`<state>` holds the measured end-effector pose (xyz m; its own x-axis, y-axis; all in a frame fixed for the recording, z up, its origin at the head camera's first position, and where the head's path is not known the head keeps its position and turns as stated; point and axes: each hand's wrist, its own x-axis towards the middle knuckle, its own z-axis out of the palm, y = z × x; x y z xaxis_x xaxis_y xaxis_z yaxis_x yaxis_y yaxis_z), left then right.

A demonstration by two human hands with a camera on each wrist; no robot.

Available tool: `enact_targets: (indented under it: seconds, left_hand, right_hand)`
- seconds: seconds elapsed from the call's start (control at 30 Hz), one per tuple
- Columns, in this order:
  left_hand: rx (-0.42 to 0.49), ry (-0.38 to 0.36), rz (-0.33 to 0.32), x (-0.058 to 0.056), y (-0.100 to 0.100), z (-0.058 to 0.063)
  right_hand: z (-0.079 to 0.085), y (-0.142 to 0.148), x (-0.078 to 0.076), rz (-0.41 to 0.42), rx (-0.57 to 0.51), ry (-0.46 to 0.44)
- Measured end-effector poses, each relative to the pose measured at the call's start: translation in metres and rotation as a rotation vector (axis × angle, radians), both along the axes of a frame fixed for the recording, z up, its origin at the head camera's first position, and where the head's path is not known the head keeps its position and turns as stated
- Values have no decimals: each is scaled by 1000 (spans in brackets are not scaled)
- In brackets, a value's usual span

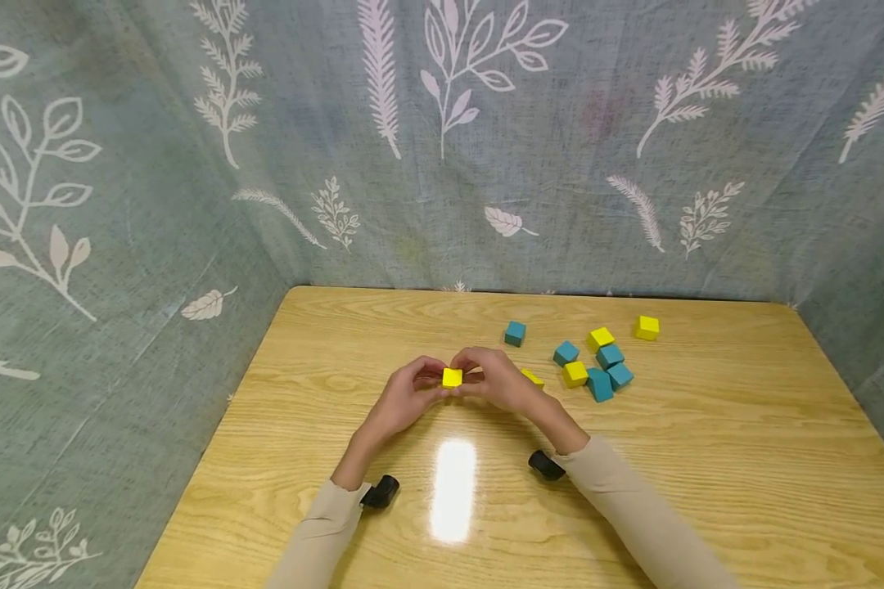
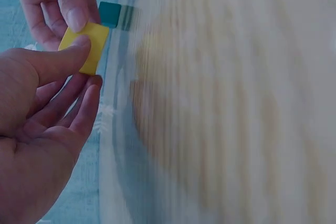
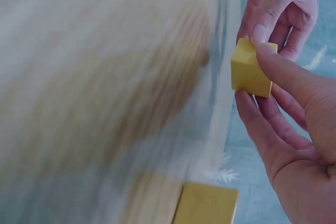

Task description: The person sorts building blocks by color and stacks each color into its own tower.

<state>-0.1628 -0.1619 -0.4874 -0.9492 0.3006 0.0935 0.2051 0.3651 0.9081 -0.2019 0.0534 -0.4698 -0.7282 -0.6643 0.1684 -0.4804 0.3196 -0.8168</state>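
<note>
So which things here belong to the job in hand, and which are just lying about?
In the job:
yellow block, pinched by both hands
left grip
right grip

Apparently just lying about, unheld:
blue blocks, on the table
other yellow blocks

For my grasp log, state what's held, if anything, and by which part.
A yellow cube; the left hand pinches its left side, the right hand its right.

Place: screened-off bay; whether home, lab or workshop cannot be told
Curtain (image 1: pixel 412 213): grey-blue cloth, white leaf-and-fern print, hanging at back and both sides
Table (image 1: pixel 751 458): light wood-grain top, glossy, showing a bright patch (image 1: pixel 453 491)
</note>
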Motion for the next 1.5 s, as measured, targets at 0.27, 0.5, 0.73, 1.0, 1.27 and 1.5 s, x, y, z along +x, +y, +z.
enact_targets:
  seconds: [0.27,0.5,0.73,1.0,1.27,1.5]
  left_hand:
    - [4,-35,-47,16,-16,-1]
    - [-35,-23,-43,30,-26,-2]
    - [-70,-24,-74,40,-32,4]
    - [-135,7,-81,43,-36,7]
    - [-165,24,-60,45,-37,3]
    - [-124,-31,-32,44,-35,4]
  right_hand:
    - [-5,-10,15,20,-9,-58]
    - [-8,-22,26,57,-43,-63]
    - [-9,-29,33,77,-32,-63]
    - [-9,-35,39,89,-12,-25]
    - [-10,-36,42,74,-8,-7]
    - [-7,-22,39,50,9,-71]
